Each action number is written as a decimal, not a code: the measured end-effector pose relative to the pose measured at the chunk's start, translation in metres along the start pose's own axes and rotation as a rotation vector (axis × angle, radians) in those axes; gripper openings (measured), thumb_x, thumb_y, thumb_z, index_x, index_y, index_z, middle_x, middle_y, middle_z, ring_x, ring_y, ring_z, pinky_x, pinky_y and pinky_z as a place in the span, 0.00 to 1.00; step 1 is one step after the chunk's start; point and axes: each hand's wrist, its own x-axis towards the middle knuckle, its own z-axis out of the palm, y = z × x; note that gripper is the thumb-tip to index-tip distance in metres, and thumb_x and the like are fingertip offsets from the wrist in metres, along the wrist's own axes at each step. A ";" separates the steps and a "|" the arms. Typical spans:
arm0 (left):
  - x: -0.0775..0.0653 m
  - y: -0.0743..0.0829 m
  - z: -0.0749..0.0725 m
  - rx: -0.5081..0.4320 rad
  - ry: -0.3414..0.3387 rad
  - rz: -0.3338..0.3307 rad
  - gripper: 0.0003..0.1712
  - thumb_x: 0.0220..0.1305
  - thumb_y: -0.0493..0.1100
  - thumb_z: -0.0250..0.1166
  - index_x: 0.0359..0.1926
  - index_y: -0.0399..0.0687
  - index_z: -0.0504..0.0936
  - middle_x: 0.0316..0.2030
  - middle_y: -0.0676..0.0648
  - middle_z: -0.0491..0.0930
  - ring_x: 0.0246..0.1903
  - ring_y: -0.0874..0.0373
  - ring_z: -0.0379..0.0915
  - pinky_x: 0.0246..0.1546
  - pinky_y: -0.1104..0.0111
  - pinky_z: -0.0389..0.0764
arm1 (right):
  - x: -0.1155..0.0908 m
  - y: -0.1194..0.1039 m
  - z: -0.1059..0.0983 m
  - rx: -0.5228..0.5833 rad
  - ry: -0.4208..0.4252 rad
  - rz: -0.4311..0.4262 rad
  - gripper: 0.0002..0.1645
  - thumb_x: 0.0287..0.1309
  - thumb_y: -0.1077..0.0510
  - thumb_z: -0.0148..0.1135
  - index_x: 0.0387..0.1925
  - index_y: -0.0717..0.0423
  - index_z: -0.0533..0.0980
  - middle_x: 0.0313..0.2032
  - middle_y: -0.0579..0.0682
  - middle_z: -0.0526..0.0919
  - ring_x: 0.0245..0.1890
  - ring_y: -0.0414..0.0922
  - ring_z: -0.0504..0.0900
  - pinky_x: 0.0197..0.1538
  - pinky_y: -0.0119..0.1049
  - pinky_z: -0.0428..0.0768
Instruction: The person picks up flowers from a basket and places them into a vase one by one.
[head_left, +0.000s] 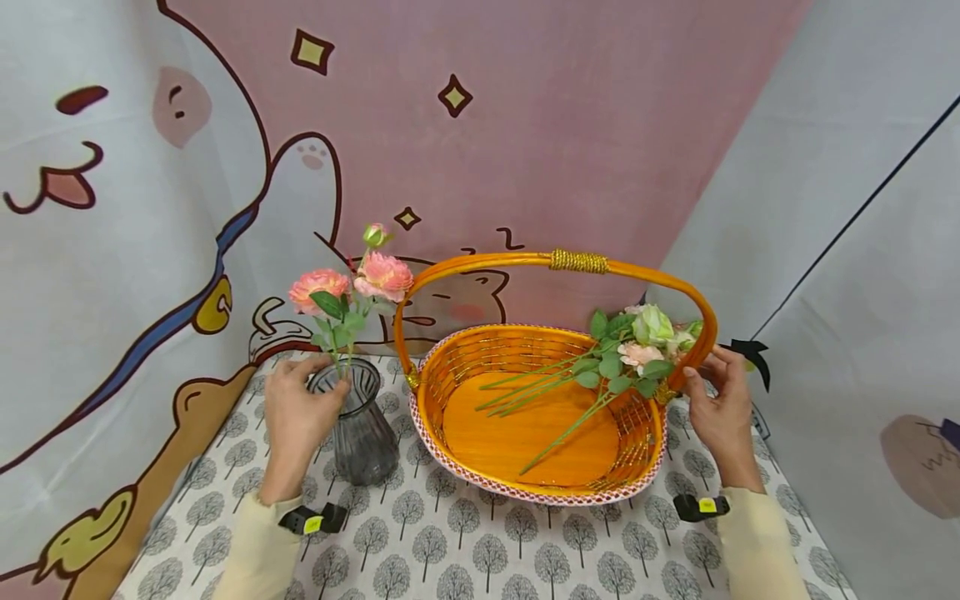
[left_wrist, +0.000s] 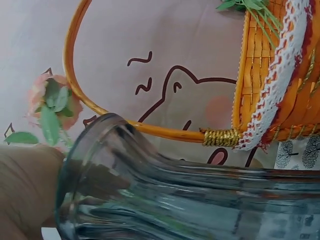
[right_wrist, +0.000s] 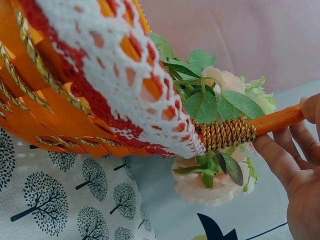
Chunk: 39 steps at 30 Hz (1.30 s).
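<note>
Right fingers (right_wrist: 278,159) curl round the basket handle (right_wrist: 279,120) while left fingers (head_left: 307,366) apparently pinch pink flowers (head_left: 384,277) at the mouth of the vase (head_left: 365,442), best eased straight down

Pink flowers (head_left: 384,277) are pinched by the left hand (head_left: 298,412), their stems in an upright, ribbed grey glass vase (head_left: 364,450) at left. To its right, an oval orange basket (head_left: 487,446) is gripped at its handle (head_left: 483,262) by the right hand (head_left: 726,417); pale flowers (head_left: 651,325) are laid inside, stems leftward.
</note>
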 end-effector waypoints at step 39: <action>-0.022 0.016 -0.050 -0.106 0.163 0.205 0.27 0.59 0.38 0.75 0.60 0.44 0.82 0.54 0.39 0.79 0.52 0.45 0.73 0.46 0.62 0.72 | 0.000 0.002 0.002 0.002 -0.001 0.020 0.30 0.75 0.61 0.56 0.73 0.45 0.62 0.58 0.60 0.79 0.48 0.19 0.73 0.40 0.09 0.74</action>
